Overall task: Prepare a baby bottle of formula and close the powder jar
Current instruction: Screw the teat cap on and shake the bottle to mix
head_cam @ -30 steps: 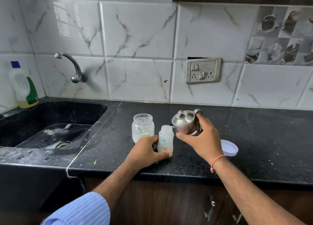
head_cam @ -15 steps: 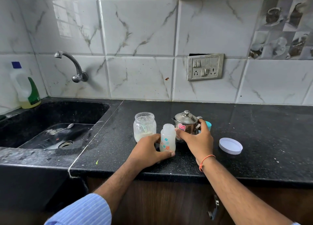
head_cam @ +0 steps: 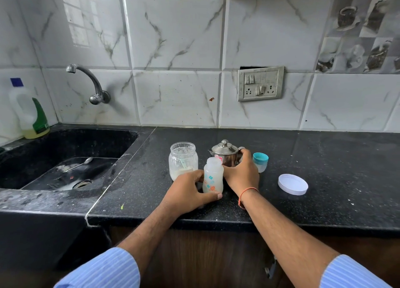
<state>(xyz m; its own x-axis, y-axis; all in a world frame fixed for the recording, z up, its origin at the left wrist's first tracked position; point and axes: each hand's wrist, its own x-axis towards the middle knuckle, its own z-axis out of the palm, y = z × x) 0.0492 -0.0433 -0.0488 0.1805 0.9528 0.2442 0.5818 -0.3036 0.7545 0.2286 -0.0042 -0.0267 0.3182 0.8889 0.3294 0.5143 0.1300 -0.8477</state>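
A small open baby bottle (head_cam: 213, 178) with teal and orange prints stands on the black counter (head_cam: 324, 179). My left hand (head_cam: 188, 192) grips its base. Behind it a steel kettle (head_cam: 226, 155) with a lid stands upright on the counter, and my right hand (head_cam: 242, 172) holds its handle side. An open glass powder jar (head_cam: 183, 161) with white powder and a scoop stands left of the bottle. Its white lid (head_cam: 292, 184) lies flat at the right. The bottle's teal cap with nipple cover (head_cam: 260, 162) stands right of the kettle.
A black sink (head_cam: 65, 157) with a spoon (head_cam: 80, 164) lies at the left under a wall tap (head_cam: 91, 84). A detergent bottle (head_cam: 30, 110) stands in the far left corner. A switch panel (head_cam: 260, 83) is on the tiled wall.
The kettle was tilted over the bottle; my right hand has set it down upright on the counter behind the bottle. My left hand keeps holding the bottle.
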